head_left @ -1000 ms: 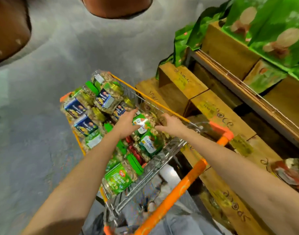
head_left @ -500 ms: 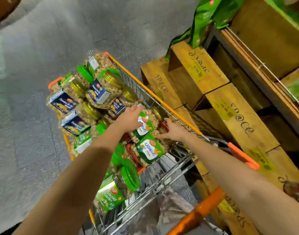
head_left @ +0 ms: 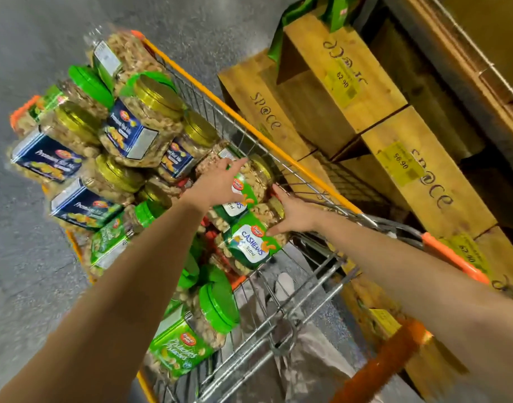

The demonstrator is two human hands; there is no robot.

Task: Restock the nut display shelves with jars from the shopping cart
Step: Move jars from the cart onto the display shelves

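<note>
Both bare arms reach from the lower edge of the frame into the shopping cart (head_left: 281, 149), a wire basket with an orange rim that fills the centre and left.

The left hand (head_left: 220, 184) lies on a cashew jar (head_left: 258, 181) with a gold lid at mid-frame, fingers stretched out and pointing toward the upper right. The right hand (head_left: 297, 213) is spread wide. Its thumb touches a second jar (head_left: 249, 245) just below, and its fingers reach up against the first jar. Neither hand curls round a jar. The lower jar's green label reads "CASHEWS Salted" under a red oval logo, whose writing is too small to read.

To the upper left lie several jars with gold lids and dark blue labels reading "Premium Nut Mix" (head_left: 130, 135). At lower centre a green-lidded jar (head_left: 176, 350) has a label that seems to read "Pistachios Munchies". More green-lidded jars are piled between these.

To the right of the cart stand wooden crates (head_left: 360, 112) stamped "sp@ce". Yellow price tags read "62.90" (head_left: 346, 80) on the upper crate and "56.90" (head_left: 400, 161) on the one below it. Another tag (head_left: 467, 253) near the right edge seems to read "62.90". Green bags (head_left: 336, 10) sit at the top of the frame above the crates.
</note>
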